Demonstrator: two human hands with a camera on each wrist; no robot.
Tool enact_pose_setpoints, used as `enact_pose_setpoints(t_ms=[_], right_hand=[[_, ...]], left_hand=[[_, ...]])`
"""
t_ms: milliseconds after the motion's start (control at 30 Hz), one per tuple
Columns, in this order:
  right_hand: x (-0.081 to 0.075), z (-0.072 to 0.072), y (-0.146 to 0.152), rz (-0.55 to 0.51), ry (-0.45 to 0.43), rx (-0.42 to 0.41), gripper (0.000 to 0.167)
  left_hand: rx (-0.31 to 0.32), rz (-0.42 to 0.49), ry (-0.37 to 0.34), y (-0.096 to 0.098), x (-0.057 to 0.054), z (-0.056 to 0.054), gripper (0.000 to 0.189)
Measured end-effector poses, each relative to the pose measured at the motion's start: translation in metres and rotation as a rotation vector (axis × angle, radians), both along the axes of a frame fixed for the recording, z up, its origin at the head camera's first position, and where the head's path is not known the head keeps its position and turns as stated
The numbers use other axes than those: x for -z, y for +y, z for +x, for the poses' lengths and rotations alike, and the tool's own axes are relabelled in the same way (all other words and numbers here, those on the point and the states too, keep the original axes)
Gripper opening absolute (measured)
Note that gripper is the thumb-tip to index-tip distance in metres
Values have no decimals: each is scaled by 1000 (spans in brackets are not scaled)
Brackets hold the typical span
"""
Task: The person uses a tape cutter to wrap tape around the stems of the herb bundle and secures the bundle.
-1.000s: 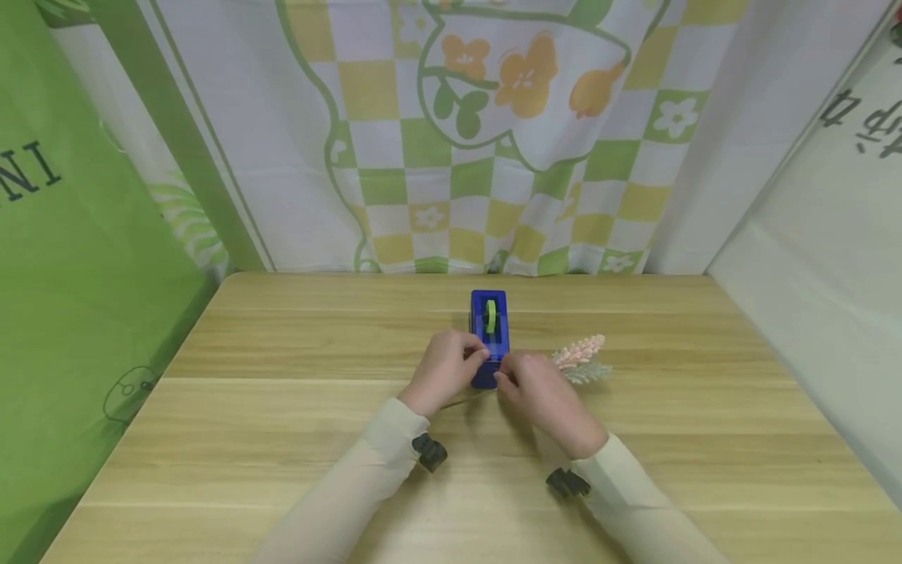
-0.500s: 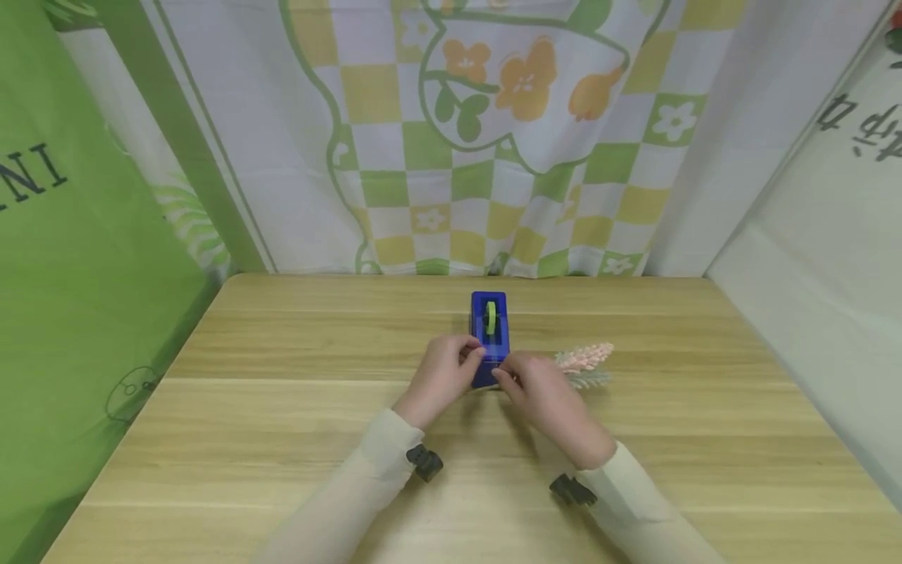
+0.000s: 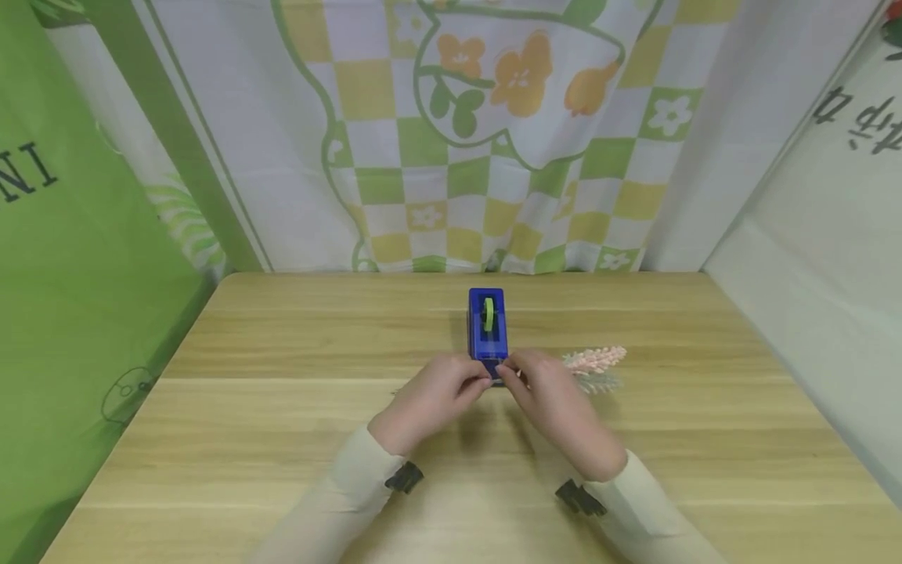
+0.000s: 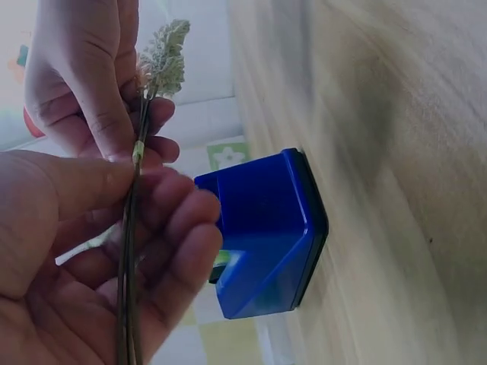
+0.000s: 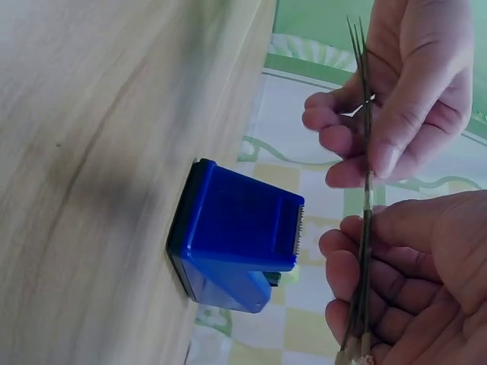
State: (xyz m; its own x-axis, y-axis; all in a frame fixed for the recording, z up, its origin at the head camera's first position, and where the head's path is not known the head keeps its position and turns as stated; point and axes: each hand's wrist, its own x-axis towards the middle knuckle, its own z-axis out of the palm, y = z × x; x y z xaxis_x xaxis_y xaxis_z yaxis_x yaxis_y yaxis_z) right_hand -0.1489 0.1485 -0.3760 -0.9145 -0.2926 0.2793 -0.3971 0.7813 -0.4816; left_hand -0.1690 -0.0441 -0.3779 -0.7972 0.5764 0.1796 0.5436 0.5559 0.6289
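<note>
A small bunch of artificial flowers [image 3: 596, 360], with pink and grey-green heads and thin dark stems [image 5: 364, 281], is held between both hands in front of a blue tape dispenser [image 3: 488, 323]. My left hand [image 3: 431, 398] pinches the stems between thumb and fingers. On the flower-head side, my right hand [image 3: 559, 407] pinches the same stems. A short, pale yellowish band of tape [image 4: 138, 152] wraps the stems between the two thumbs. In the right wrist view, the dispenser's toothed cutting edge [image 5: 299, 230] faces the hands, a little apart from them.
The dispenser carries a yellow-green roll [image 3: 488, 314] and stands on a wooden table [image 3: 310, 345]. A patterned curtain [image 3: 493, 157] hangs behind the table. Green cloth [image 3: 77, 258] borders the left side and white cloth [image 3: 824, 251] the right.
Both hands have drawn slightly back toward the person, away from the dispenser's cutting end. The flower heads have shifted to the right with them. The dispenser stays in place.
</note>
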Motion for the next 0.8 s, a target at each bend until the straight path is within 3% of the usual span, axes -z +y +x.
enact_pose_setpoints(t_ms=[367,800], right_hand=[[-3,10,4,157,209,-6,13],[-7,13,3,249,172,-14,18]], left_hand=[[71,31,85,-1,1,0,16],[37,19,80,1,-2,1,17]])
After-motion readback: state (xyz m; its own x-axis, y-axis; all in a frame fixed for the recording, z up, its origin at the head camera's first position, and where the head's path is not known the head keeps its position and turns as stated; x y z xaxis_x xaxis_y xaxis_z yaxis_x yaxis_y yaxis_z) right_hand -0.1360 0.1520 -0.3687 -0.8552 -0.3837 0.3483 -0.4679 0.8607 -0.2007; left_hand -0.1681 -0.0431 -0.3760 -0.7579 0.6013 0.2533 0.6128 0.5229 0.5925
